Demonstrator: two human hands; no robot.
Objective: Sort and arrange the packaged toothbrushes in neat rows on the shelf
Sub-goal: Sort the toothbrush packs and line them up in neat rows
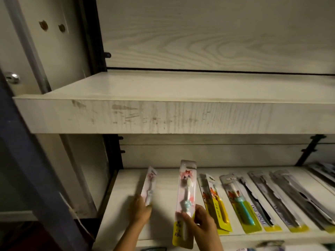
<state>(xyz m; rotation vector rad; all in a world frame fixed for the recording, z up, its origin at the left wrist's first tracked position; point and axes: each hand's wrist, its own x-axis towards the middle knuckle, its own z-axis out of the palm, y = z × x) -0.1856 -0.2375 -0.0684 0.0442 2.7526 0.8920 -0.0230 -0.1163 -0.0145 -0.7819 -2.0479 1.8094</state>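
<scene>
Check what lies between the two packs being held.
Nothing: the head view shows only bare shelf between the left pack, held by the left hand, and the right pack, held by the right hand.

This looks like a small shop. Pale wood-grain shelves (pixel 163 115) on black brackets (pixel 308 151) carry packaged toothbrushes (pixel 241 201) laid side by side, like stock for sale.

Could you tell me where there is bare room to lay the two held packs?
The lower shelf is bare from its left end up to the yellow pack, around the blurred pack in the left hand and the pink pack in the right hand. Beyond it, the row of packs is crowded. The upper shelf looks bare too.
</scene>
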